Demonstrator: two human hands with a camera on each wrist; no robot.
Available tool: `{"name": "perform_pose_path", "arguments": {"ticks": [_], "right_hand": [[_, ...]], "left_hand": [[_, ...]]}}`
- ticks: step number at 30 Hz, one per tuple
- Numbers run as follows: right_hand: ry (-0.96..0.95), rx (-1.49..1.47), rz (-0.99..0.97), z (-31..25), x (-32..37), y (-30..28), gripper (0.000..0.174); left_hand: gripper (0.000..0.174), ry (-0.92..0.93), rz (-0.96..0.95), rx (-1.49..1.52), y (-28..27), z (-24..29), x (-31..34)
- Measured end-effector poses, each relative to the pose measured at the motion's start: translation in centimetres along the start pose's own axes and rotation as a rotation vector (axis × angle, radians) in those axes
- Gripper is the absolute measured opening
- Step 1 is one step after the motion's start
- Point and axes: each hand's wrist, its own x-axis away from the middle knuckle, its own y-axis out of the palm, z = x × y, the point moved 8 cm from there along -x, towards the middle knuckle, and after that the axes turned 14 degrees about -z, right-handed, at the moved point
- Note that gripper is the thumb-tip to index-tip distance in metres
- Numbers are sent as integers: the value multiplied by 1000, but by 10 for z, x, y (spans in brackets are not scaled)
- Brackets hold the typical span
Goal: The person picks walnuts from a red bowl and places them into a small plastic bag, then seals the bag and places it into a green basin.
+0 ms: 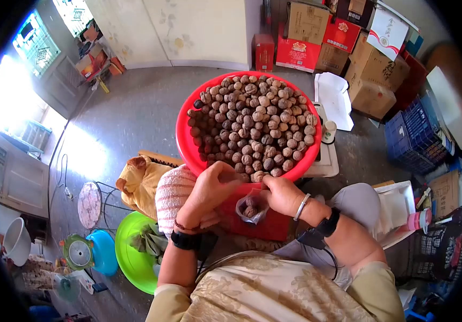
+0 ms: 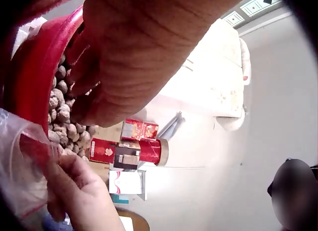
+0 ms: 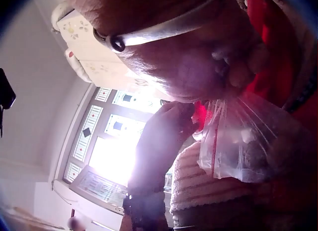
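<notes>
left hand (image 1: 209, 188): at the near rim of the red basin (image 1: 183, 140), just over the bag mouth. Grip is narrow, fingers bunched and curled down. Can't tell if walnuts sit inside it; the palm hides them.
right hand (image 1: 282, 194): just beside the left hand, against the basin's near rim. Grip pinches the mouth of the plastic bag (image 1: 251, 208) and holds it open.
plastic bag: hangs just below the basin's near rim, between both hands. A few walnuts in the bottom; most of it slack and unfilled.
walnuts (image 1: 252, 121): heaped in the basin, rim to rim.
progress: my read is early. Bag is opened and started; the bulk of the filling is left, and closing is not begun.
around: green basin (image 1: 126, 252) left of the red basin and nearer; blue crate (image 1: 413, 137) to its right; cardboard boxes (image 1: 370, 80) beyond its far rim.
</notes>
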Motion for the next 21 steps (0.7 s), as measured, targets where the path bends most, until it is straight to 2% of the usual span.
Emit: {"name": "perform_pose_path", "arguments": {"ticks": [2, 3, 5, 7, 9, 10, 12, 15, 17, 19, 21], "right_hand": [[0, -1, -4, 1, 0, 0, 15], [-3, -2, -6, -1, 0, -1, 15], [18, -24, -21, -1, -1, -1, 13], [-1, -62, -41, 0, -1, 1, 11], [-16, -47, -12, 6, -4, 4, 10], [-30, -33, 15, 7, -4, 5, 9], [-38, -19, 23, 6, -3, 4, 8], [-35, -5, 29, 2, -2, 3, 7], [-26, -4, 22, 1, -2, 4, 6], [-29, -36, 41, 2, -2, 4, 8], [-46, -99, 33, 2, 1, 6, 10]], "left_hand": [[29, 6, -130, 54, 10, 20, 10], [29, 7, -129, 53, 12, 21, 11], [28, 180, -206, -227, 25, 38, 17], [29, 217, -130, -318, 25, 42, 24], [29, 96, -58, -344, 22, 29, 31], [29, 96, -59, -345, 26, 25, 35], [34, -111, -63, -272, 31, -2, 42], [32, -201, -115, -146, 49, -24, 51], [30, -155, -87, -162, 63, -48, 52], [24, -94, -88, -55, 74, -60, 49], [17, -85, -77, -44, 72, -49, 50]]}}
